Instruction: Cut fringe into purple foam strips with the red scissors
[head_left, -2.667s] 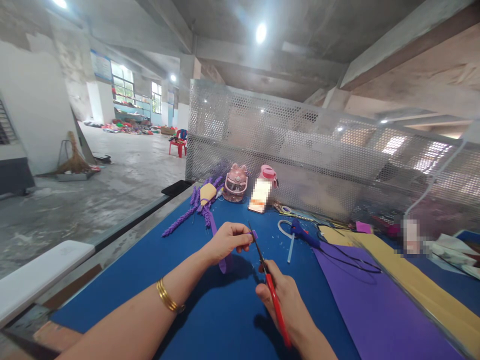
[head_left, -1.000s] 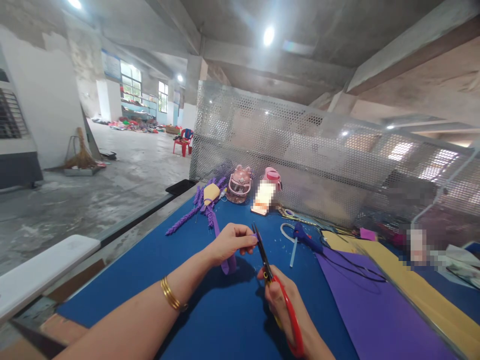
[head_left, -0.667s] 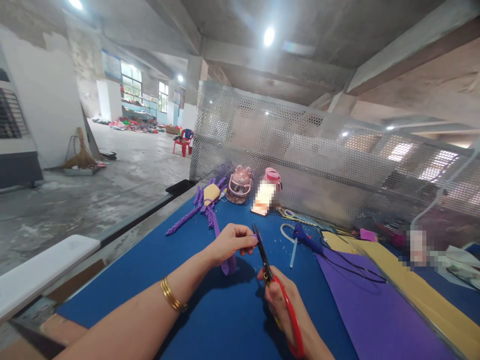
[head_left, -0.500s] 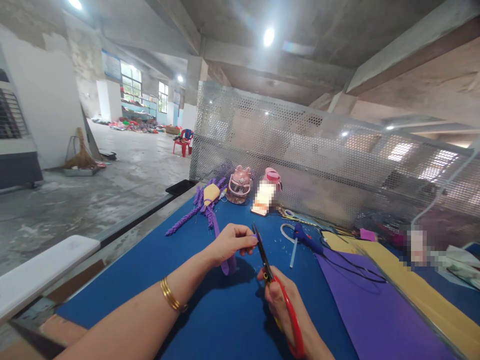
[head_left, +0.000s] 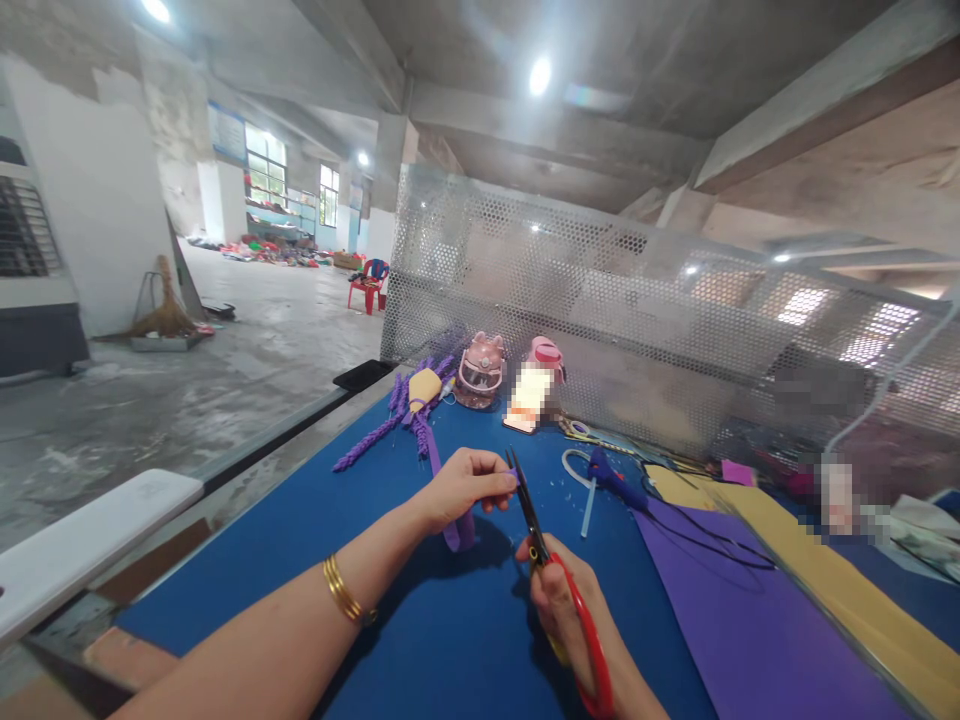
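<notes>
My left hand (head_left: 471, 488) pinches the end of a purple ribbon (head_left: 459, 535) between thumb and fingers. From there the ribbon loops down and runs back to a bunch of purple flower sprigs (head_left: 375, 443) with a yellow wrap (head_left: 424, 390). My right hand (head_left: 562, 590) is closed round the red handles of a pair of scissors (head_left: 531, 505). The dark blades point up and away, right beside the ribbon end at my left fingertips. Whether they touch the ribbon, I cannot tell. Both hands are held over the blue tabletop (head_left: 450, 650).
Right of my hands lie a blue glue gun (head_left: 615, 480) with its cord, purple sheet (head_left: 735, 600) and yellow sheet (head_left: 847, 580). A pink helmet-shaped item (head_left: 481, 370) and a lit phone (head_left: 527, 400) stand before a perforated metal panel (head_left: 637, 320).
The view has shifted very slightly. Both hands, the ribbon and the scissors keep nearly the same pose. Behind the panel at right, a dark shape has appeared.
</notes>
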